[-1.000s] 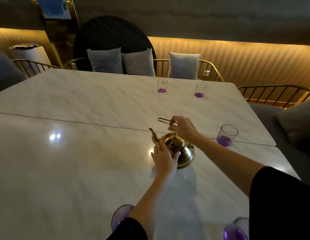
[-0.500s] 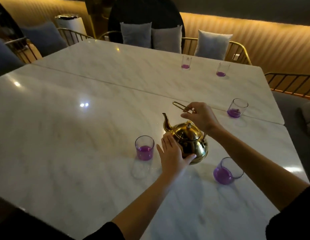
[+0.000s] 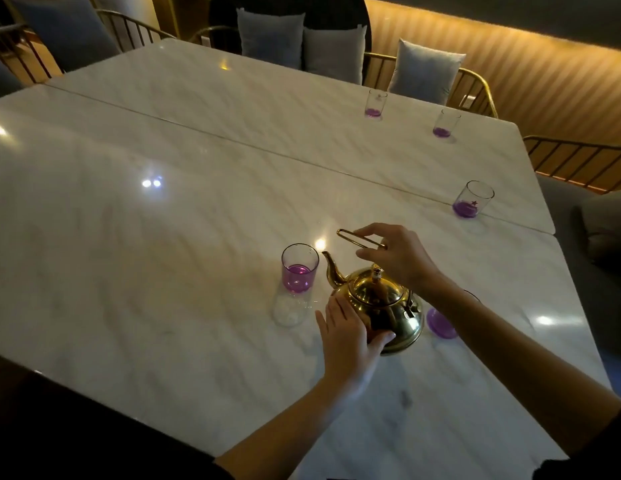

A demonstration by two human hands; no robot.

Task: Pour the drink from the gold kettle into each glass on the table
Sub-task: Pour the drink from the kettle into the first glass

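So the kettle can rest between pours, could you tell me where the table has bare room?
The table is bare left of the near glass and beyond the seam, left of the leftmost far glass. Crowded around the kettle.

Presses the left hand (image 3: 349,337) flat on the near side of the gold kettle (image 3: 388,306), fingers straight and close, thumb spread to the right. Pinches the wire handle (image 3: 350,237) with the right hand (image 3: 401,256), forefinger over, thumb under, other fingers curled. Reaches in with both forearms (image 3: 510,344) bare, left from bottom centre, right from lower right.
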